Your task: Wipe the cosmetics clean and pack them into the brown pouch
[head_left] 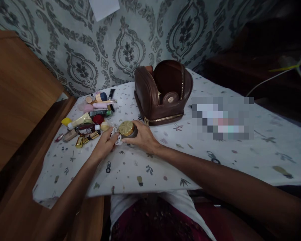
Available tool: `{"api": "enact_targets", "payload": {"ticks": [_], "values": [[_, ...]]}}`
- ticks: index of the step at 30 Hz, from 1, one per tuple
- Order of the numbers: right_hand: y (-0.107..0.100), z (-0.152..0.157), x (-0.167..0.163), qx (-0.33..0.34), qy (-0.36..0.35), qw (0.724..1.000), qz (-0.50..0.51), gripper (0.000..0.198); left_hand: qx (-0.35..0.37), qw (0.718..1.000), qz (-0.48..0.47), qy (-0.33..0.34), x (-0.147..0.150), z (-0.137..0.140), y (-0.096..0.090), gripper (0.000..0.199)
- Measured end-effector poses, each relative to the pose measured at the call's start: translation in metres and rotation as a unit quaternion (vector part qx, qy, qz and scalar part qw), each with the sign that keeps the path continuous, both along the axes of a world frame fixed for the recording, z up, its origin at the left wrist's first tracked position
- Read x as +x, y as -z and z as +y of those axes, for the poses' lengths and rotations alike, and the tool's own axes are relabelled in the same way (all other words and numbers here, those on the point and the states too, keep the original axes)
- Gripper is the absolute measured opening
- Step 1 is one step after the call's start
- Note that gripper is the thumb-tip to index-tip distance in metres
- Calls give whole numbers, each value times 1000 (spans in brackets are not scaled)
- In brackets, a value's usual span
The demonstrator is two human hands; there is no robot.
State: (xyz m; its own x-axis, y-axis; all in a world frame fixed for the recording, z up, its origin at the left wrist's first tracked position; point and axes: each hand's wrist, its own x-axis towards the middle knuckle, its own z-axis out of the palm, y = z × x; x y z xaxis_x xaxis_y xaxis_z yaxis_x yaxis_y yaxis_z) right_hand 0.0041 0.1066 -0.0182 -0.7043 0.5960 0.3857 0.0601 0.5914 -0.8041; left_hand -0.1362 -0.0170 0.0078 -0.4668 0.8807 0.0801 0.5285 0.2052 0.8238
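Viewing the table through the head camera, I find the gold-lidded jar between the two hands, near the table's front edge. The right hand wraps its right side, thumb toward me and fingers on the far side, spread only as wide as the jar. The left hand is at the opposite side, its fingers narrowed on a crumpled white piece, perhaps cloth, just beside the jar; I cannot tell whether they also press the jar itself. The jar is squat, with no marked long axis, and its lid faces up toward me; whether its base touches the tablecloth I can't tell. The relation I weigh most: the open brown bag stands upright beyond the jar and to the right, nearer the right hand, while the cosmetics, including a dark bottle, lie nearer the left.
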Motion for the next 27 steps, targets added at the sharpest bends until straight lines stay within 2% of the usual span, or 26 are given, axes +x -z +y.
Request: {"api": "enact_targets", "payload": {"ticks": [2,5,9,13,15,19,23,27], "values": [[0,-1,0,-8,3,1000,10,49,-10,1000,-28,-1,8,-5,1,23],[-2,-3,2,-19,-12,1000,20,47,38,999,5,0,14,-7,-4,22],[-2,-4,4,-49,-29,998,36,54,82,992,100,2,14,-7,-13,19],[4,-4,1,-130,-70,985,88,73,108,968,225,-2,16,-10,-22,15],[6,-4,-2,-161,-104,976,103,75,112,958,263,0,16,-13,-25,15],[9,-4,-4,-173,-158,967,96,62,116,946,301,24,16,-17,-28,21],[8,-1,-2,-166,-173,968,69,57,116,935,330,52,18,-23,-27,27],[4,4,2,-158,-180,970,46,49,106,921,361,97,20,-32,-24,43]]}}
